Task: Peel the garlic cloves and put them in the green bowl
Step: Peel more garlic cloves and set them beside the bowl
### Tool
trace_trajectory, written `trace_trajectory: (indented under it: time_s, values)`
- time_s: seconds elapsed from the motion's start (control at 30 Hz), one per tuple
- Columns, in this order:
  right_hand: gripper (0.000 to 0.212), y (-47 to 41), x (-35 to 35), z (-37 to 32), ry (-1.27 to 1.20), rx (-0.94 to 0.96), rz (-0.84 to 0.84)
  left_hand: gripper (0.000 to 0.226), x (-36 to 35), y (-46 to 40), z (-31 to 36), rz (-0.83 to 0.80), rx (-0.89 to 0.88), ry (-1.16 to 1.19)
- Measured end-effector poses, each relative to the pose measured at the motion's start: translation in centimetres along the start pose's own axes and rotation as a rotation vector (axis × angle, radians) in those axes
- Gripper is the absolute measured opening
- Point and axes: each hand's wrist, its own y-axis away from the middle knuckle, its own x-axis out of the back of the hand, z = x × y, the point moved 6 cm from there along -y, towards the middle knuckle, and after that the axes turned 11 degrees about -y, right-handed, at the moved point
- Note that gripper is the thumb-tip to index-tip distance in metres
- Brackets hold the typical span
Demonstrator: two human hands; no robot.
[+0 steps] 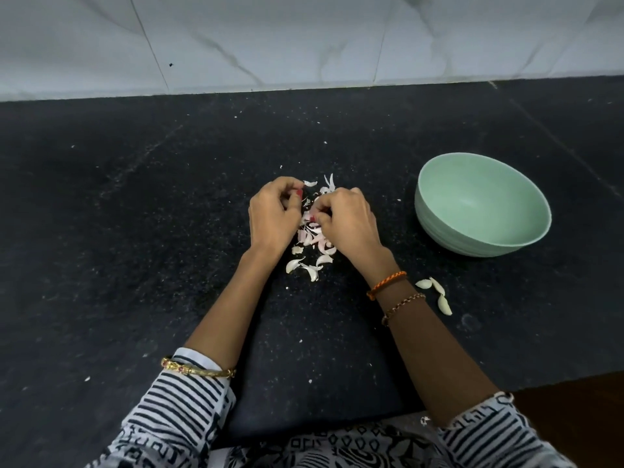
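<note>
Both hands work over the pink-white pile of garlic skins (312, 231) on the black speckled stone counter (135, 231): left hand (273, 214) and right hand (347, 221) have fingers curled together, apparently pinching a clove, itself hidden. The pale green round bowl (481, 211) sits to the right, nearer the right hand, looks empty, path unobstructed. Three whitish cloves (437, 295) lie beside the right wrist, more below the pile.

Peels (312, 231) heaped mid-frame on the worktop (135, 231), between left hand (273, 214) and right hand (349, 221). Bowl (483, 211) right of centre, well apart. Three cloves (435, 293) lower right, beside the right wrist. Wall (304, 38) across the top.
</note>
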Motion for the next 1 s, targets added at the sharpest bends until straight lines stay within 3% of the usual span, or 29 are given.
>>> trace_trajectory:
  time_s: [0.2,0.4,0.5,0.63,1.0]
  values:
    - [0.015,-0.7,-0.3,-0.3,0.057,0.027,-0.022,0.012,0.3,0.1,0.3,0.005,0.024,0.091]
    - [0.005,-0.5,0.3,1.0,-0.64,-0.093,0.197,0.011,0.2,0.2,0.4,-0.047,0.058,0.332]
    - [0.007,-0.2,0.4,1.2,-0.786,-0.09,0.259,0.011,-0.2,0.3,0.9,-0.107,0.032,0.404]
    - [0.007,-0.2,0.6,1.4,-0.815,-0.061,0.305,0.021,-0.2,0.3,1.1,-0.113,0.063,0.449]
    - [0.014,0.1,1.0,1.1,-0.64,0.113,0.417,0.01,-0.1,0.4,1.1,-0.119,0.066,0.427]
